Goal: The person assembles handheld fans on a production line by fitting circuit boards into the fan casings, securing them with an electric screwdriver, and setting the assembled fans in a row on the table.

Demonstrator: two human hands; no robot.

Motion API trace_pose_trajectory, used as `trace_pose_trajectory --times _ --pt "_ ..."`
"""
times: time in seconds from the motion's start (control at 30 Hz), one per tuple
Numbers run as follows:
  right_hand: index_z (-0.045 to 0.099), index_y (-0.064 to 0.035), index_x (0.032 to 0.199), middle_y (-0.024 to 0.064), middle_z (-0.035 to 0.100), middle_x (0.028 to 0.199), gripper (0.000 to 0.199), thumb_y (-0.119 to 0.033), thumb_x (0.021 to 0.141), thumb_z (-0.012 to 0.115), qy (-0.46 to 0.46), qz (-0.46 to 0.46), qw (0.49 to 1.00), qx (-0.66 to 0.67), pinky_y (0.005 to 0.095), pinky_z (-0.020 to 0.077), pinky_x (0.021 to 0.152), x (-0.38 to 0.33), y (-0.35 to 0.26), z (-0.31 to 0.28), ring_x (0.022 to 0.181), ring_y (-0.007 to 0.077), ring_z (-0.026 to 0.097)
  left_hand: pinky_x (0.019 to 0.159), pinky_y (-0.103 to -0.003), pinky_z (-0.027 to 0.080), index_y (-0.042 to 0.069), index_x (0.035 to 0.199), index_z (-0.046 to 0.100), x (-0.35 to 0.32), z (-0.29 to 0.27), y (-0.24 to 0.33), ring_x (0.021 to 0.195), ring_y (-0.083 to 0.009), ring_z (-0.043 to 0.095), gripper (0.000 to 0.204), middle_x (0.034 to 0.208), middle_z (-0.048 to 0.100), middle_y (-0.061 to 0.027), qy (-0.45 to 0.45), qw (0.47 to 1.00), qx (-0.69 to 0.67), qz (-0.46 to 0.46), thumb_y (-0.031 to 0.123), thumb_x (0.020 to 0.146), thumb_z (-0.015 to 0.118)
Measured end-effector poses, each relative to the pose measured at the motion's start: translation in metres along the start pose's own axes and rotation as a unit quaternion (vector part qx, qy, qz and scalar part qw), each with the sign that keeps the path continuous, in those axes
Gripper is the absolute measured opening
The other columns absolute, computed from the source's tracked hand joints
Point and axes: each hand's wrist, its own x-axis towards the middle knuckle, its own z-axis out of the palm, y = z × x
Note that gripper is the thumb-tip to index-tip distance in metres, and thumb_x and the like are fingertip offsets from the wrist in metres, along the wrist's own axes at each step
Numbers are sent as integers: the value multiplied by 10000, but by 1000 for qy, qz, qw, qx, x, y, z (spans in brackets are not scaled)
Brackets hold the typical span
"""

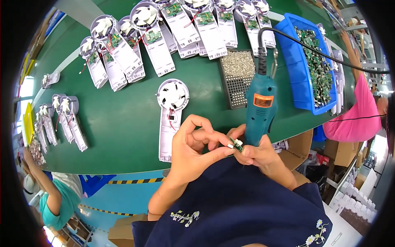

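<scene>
A small green circuit board [236, 144] with white connectors is held between the thumb and fingers of my right hand [257, 154]. My left hand [195, 144] pinches a white connector at the board's left edge. A teal electric screwdriver [262, 103] stands upright in the crook of my right hand, its lower end hidden there. Just left of my hands, a white fan housing [165, 136] lies on the green table, its round fan [173, 94] at the far end and red wires on its body.
Beyond lie several white fan units [160, 53] with green boards. A black tray of screws [237, 68] and a blue bin of circuit boards [294, 70] stand at the right. More housings [70, 119] lie left. People work at both sides; a black cable [321, 53] arcs right.
</scene>
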Motion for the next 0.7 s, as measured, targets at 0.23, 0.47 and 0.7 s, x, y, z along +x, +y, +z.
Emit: trace_pose_trajectory --times 0.23,0.47,0.7 --pt "500 43 1189 225 557 1079 421 -86 846 708 43 -31 997 -60 220 353 382 0 -7 -7 447 72 449 821 -303 529 -47 1127 565 -31 -10 33 897 -175 633 472 1041 693 -167 97 949 248 166 -136 705 757" --pt "499 36 1212 229 533 1126 420 -30 840 682 18 -42 997 -62 217 375 386 8 -4 -7 445 72 445 832 -332 472 28 1182 653 -2 -61 47 962 -251 562 513 1118 555 -126 66 827 531 172 -87 685 706" --pt "553 41 1162 166 607 1124 383 43 805 690 56 -32 997 -37 210 391 418 13 -7 0 492 67 481 754 -317 468 71 1108 703 14 -56 46 842 -224 531 428 965 486 -82 14 820 554 140 -87 710 695"
